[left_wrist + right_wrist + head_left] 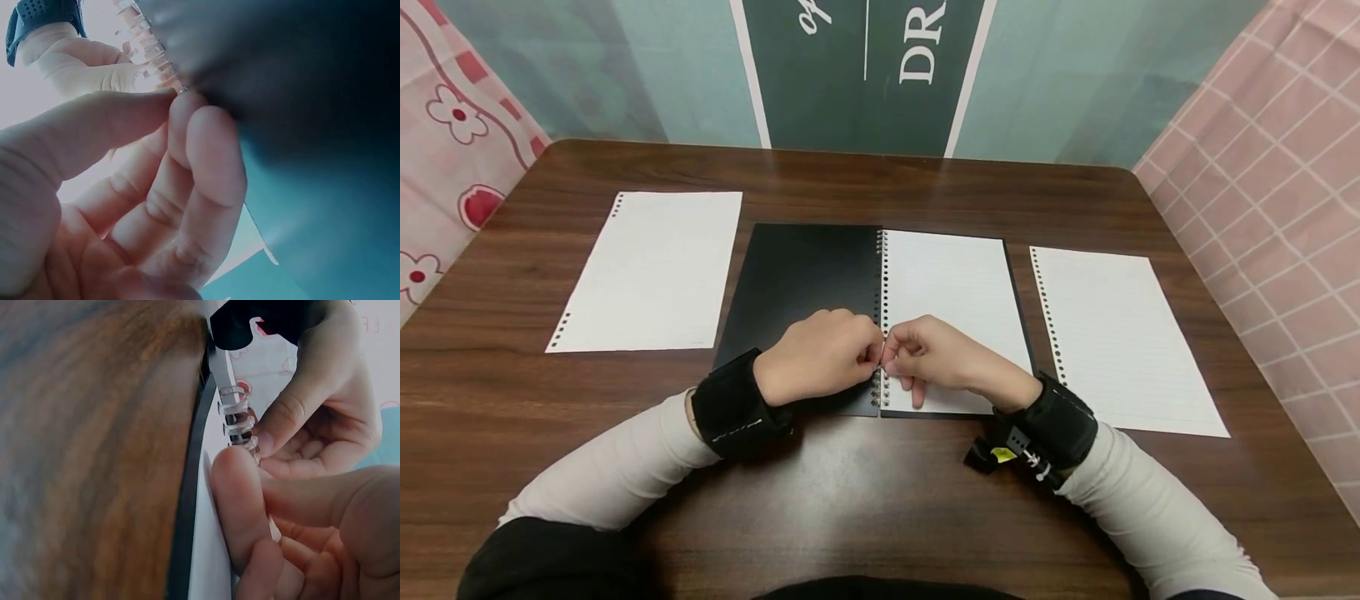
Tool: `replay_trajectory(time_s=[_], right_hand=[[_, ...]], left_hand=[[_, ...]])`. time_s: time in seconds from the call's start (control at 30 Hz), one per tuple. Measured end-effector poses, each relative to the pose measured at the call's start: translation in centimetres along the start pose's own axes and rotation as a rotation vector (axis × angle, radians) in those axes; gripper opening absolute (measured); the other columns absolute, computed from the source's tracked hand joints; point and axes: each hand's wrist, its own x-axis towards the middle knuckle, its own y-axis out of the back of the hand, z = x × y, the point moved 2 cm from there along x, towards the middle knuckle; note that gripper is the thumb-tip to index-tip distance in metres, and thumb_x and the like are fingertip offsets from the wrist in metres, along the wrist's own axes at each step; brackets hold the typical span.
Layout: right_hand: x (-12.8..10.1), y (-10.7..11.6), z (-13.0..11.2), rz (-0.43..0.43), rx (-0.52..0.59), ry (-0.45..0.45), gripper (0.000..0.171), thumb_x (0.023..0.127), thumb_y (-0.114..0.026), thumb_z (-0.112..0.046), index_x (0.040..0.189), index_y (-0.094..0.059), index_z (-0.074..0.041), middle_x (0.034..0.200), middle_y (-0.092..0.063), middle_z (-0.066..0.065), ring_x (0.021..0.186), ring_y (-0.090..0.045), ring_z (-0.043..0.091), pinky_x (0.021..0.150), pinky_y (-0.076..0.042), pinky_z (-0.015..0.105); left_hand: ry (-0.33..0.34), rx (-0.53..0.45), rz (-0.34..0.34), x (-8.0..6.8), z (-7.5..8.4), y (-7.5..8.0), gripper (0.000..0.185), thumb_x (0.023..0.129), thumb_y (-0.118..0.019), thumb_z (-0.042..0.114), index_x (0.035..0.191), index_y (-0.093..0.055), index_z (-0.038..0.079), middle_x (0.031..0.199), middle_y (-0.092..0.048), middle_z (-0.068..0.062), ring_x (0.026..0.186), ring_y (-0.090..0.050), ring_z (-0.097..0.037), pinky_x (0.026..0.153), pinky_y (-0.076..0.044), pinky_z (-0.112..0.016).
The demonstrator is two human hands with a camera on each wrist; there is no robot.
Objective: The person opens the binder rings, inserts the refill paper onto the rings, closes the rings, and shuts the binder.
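Note:
A loose-leaf ring binder lies open on the table, its black cover (816, 271) to the left and a stack of white lined paper (955, 279) to the right. Clear plastic binder rings (236, 429) run down its spine. My left hand (822, 354) pinches the rings from the left, thumb against fingertips, in the lower half of the spine. From the other side, my right hand (943, 354) pinches the same rings between thumb and curled index finger. Both hands' fingertips nearly meet there and hide the rings they hold. Other fingers of the right hand hang over the paper.
A loose punched sheet (651, 271) lies on the brown table (842, 500) left of the binder. Another lined punched sheet (1123, 337) lies to its right. Both wrists wear black straps, the right strap (1052, 429) with a dangling end.

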Motion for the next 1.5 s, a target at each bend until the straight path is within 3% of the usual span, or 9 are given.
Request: replay_trajectory(time_s=[0.17, 0.37, 0.5, 0.67, 0.83, 0.93, 1.17, 1.5], right_hand=[[0.0, 0.2, 0.2, -0.028, 0.004, -0.012, 0.007, 0.097, -0.054, 0.002, 0.094, -0.061, 0.002, 0.062, -0.056, 0.004, 0.047, -0.063, 0.016, 0.055, -0.05, 0.024], [0.0, 0.5, 0.2, -0.054, 0.011, -0.015, 0.007, 0.095, -0.054, 0.002, 0.097, -0.06, 0.002, 0.063, -0.056, 0.003, 0.048, -0.064, 0.016, 0.061, -0.052, 0.024], [-0.2, 0.6, 0.1, -0.073, -0.014, -0.007, 0.009, 0.094, -0.06, -0.001, 0.102, -0.058, 0.001, 0.063, -0.055, 0.002, 0.051, -0.066, 0.019, 0.062, -0.047, 0.023], [-0.7, 0.5, -0.5, -0.092, -0.134, 0.021, 0.033, 0.087, -0.074, -0.008, 0.112, -0.052, -0.004, 0.064, -0.057, 0.002, 0.053, -0.065, 0.021, 0.061, -0.043, 0.024], [-1.2, -0.2, -1.3, -0.046, -0.381, 0.035, 0.046, 0.081, -0.083, -0.019, 0.112, -0.05, -0.01, 0.068, -0.057, -0.001, 0.058, -0.057, 0.011, 0.06, -0.043, 0.024], [-1.4, -0.5, -1.6, -0.014, -0.466, 0.027, 0.046, 0.081, -0.083, -0.023, 0.109, -0.049, -0.011, 0.07, -0.055, -0.002, 0.062, -0.051, 0.009, 0.061, -0.041, 0.024], [-1.7, -0.7, -1.6, -0.007, -0.447, 0.051, 0.041, 0.087, -0.077, -0.028, 0.11, -0.049, -0.01, 0.071, -0.054, -0.001, 0.061, -0.05, 0.01, 0.06, -0.04, 0.024], [-1.6, -0.6, -1.8, 0.004, -0.5, -0.013, 0.039, 0.086, -0.079, -0.024, 0.108, -0.049, -0.012, 0.072, -0.053, -0.001, 0.063, -0.049, 0.011, 0.061, -0.039, 0.026]], left_hand=[[0.03, -0.006, -0.034, -0.4, 0.0, 0.2, 0.021, 0.088, -0.063, 0.007, 0.07, -0.063, 0.018, 0.06, -0.047, 0.007, 0.055, -0.045, -0.009, 0.047, -0.031, -0.021], [0.061, 0.023, -0.12, -0.8, 0.3, 0.6, 0.007, 0.091, -0.069, 0.021, 0.085, -0.068, 0.015, 0.062, -0.051, 0.004, 0.058, -0.049, -0.012, 0.048, -0.033, -0.023], [0.073, 0.043, -0.176, -1.0, 0.5, 0.7, 0.019, 0.088, -0.075, 0.03, 0.094, -0.067, 0.014, 0.064, -0.051, 0.003, 0.059, -0.049, -0.014, 0.048, -0.032, -0.025], [0.053, 0.087, -0.197, -1.1, 0.7, 0.6, 0.034, 0.081, -0.082, 0.039, 0.094, -0.061, 0.015, 0.066, -0.047, 0.005, 0.061, -0.045, -0.012, 0.05, -0.031, -0.024], [0.042, 0.106, -0.179, -1.2, 0.7, 0.2, 0.038, 0.08, -0.083, 0.038, 0.098, -0.06, 0.013, 0.064, -0.044, 0.006, 0.057, -0.042, -0.01, 0.048, -0.027, -0.023], [0.052, 0.11, -0.179, -1.2, 0.6, 0.0, 0.037, 0.082, -0.082, 0.037, 0.099, -0.059, 0.012, 0.064, -0.044, 0.006, 0.056, -0.042, -0.01, 0.048, -0.027, -0.023], [0.064, 0.111, -0.207, -1.2, 0.7, -0.1, 0.03, 0.085, -0.077, 0.032, 0.096, -0.056, 0.012, 0.065, -0.039, 0.005, 0.056, -0.039, -0.011, 0.048, -0.026, -0.024], [0.066, 0.117, -0.231, -1.1, 0.4, -0.1, 0.031, 0.084, -0.078, 0.03, 0.098, -0.056, 0.012, 0.065, -0.043, 0.004, 0.055, -0.042, -0.012, 0.048, -0.026, -0.025]])
